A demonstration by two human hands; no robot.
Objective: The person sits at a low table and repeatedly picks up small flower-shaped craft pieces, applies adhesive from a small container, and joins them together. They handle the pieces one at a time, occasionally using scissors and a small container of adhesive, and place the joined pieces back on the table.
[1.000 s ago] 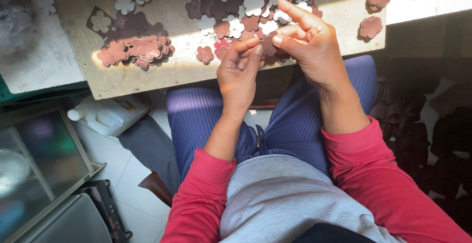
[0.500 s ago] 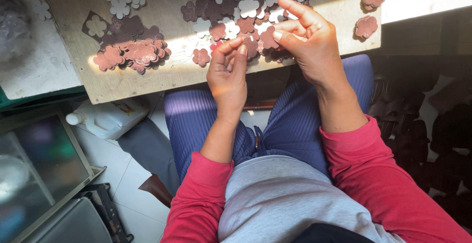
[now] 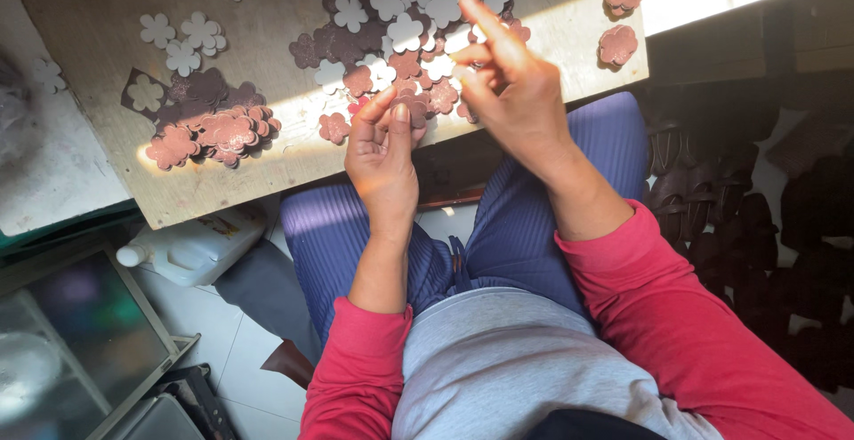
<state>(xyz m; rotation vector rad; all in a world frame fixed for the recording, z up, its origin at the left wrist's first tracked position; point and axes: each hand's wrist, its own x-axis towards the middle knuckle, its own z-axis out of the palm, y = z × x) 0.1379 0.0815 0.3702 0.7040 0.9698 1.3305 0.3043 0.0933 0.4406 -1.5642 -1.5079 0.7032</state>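
Two hands: left hand (image 3: 382,151), right hand (image 3: 514,93). One wooden board (image 3: 222,182). One white plastic jug (image 3: 191,249). Flower cutouts (image 3: 391,0): too many to count.

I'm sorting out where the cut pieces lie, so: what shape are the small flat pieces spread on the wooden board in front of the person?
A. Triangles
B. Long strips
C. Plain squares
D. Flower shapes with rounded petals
D: the pieces on the wooden board have rounded petals like flowers, some pale and some reddish-brown, just beyond the left hand and right hand.
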